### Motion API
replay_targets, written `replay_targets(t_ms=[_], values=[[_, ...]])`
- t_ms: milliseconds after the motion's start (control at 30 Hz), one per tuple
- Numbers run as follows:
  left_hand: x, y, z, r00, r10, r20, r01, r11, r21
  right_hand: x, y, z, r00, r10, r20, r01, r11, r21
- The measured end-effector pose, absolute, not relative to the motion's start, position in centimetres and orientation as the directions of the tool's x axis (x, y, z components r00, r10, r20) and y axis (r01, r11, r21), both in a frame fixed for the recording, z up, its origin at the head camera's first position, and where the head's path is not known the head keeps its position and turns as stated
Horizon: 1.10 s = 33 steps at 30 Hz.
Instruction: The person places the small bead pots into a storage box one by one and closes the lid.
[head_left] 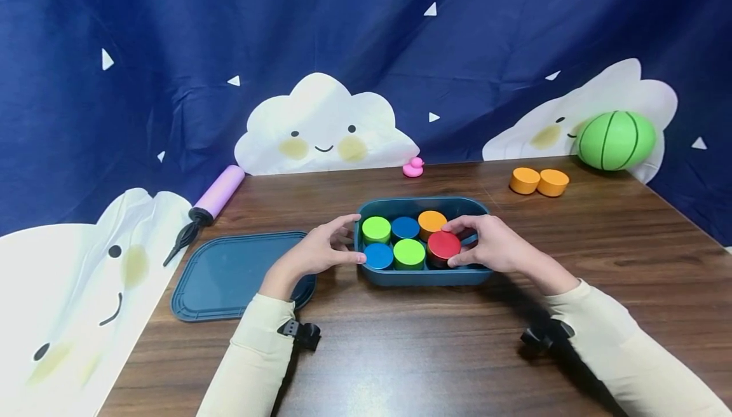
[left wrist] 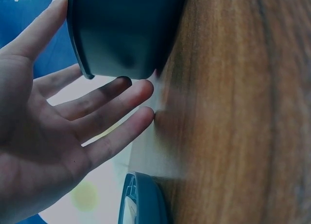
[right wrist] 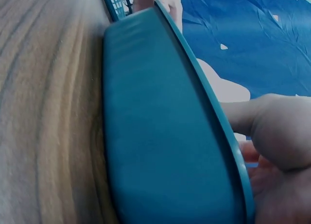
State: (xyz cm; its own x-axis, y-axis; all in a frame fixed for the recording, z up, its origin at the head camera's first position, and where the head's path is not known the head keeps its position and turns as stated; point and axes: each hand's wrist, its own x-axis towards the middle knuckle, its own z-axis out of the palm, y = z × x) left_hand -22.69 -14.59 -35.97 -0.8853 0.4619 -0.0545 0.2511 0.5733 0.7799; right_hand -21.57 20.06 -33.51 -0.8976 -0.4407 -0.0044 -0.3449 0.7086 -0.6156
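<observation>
A dark blue oblong container [head_left: 423, 277] stands on the table, holding several round blocks. Inside are two green blocks [head_left: 376, 230], two blue blocks [head_left: 405, 228] and an orange block [head_left: 431, 221]. My right hand [head_left: 496, 242] pinches a red round block [head_left: 443, 245] between thumb and fingers, at the container's right part. In the right wrist view the container wall [right wrist: 165, 122] hides that block. My left hand [head_left: 320, 245] spans the container's left end, thumb and index finger at its rim. Its other fingers extend loosely beside the end wall [left wrist: 116, 34].
A flat blue lid [head_left: 240, 274] lies left of the container. Behind it is a purple hand pump [head_left: 220, 193]. A pink rubber duck [head_left: 413, 167] sits at the back edge. Two orange round blocks [head_left: 539, 182] and a green ball [head_left: 616, 140] are at the back right.
</observation>
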Motion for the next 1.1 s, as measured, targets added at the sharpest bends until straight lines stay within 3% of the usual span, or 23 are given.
replay_targets(t_ms=[333,1100], values=[[-22.7,-14.5,-35.9,-0.89,0.453,-0.055,0.249,0.583,0.774,-21.8,19.4,-34.3,-0.902,-0.43,0.027,-0.372,0.745,-0.553],[-22.7,-14.5,-36.1,-0.891,0.45,-0.057,0.235,0.565,0.791,-21.6,19.2,-34.2,-0.903,-0.43,0.027,-0.377,0.758,-0.532]])
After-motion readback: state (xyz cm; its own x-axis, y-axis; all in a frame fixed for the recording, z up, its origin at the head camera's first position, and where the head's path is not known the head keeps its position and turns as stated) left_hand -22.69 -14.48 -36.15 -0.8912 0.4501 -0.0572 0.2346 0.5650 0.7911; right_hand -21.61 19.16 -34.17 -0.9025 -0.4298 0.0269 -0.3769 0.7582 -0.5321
